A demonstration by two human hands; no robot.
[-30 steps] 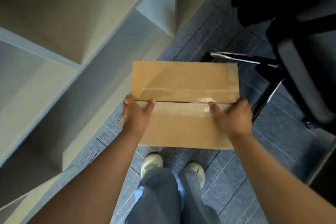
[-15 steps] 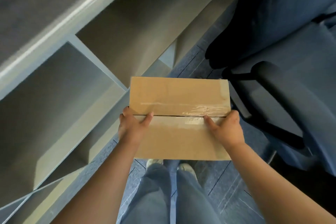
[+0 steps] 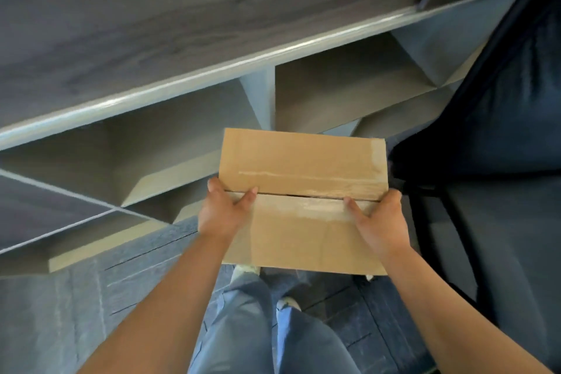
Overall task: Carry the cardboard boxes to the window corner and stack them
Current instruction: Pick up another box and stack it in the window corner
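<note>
Taped box [image 3: 303, 200] held level above floor [image 3: 91, 313], left hand [image 3: 223, 212] and right hand [image 3: 381, 222] gripping its side edges, thumbs on top, shelves [image 3: 182, 146] beyond

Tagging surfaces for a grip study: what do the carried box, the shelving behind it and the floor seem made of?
The box: brown cardboard, matte, with glossy clear tape along its flap seam. The shelving: smooth grey board, probably laminate, given faint wood grain on top and a sheen on its front edge. The floor: likely grey carpet tiles, fuzzy with straight seams.
</note>
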